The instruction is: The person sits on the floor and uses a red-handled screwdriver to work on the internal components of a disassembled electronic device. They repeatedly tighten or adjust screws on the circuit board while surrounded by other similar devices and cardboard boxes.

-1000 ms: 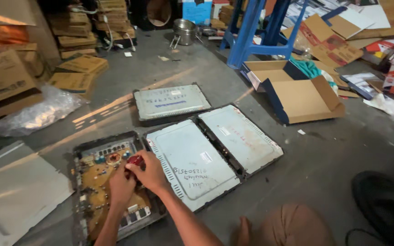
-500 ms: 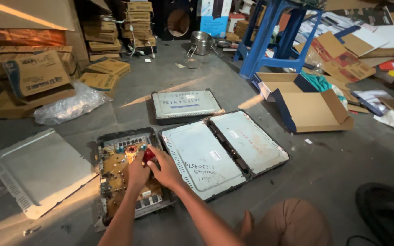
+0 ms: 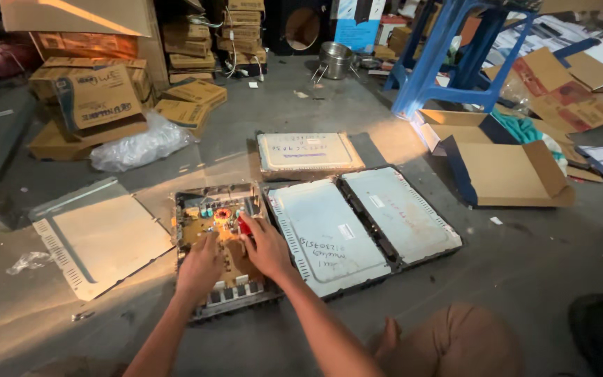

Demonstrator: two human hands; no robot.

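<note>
Yellow-brown circuit board filled the opened unit (image 3: 219,244) you worked on, a shallow metal case lying flat on the concrete floor (image 3: 539,258), lid off, with a copper coil near its far end and a row of dark connectors along the near edge. Your left hand (image 3: 200,265) lay flat on the board, fingers spread and holding nothing. Your right hand (image 3: 265,244) rested beside it with its fingers curled toward a small red part (image 3: 244,225); you touched it, but whether you pinched it I cannot tell. Just right of the unit, two closed grey cases (image 3: 364,220) lay side by side, touching it, and a third case (image 3: 308,152) sat beyond them. A loose metal cover (image 3: 99,234) lay to the left, apart from the unit. An open cardboard box (image 3: 504,171) stood further right.
</note>
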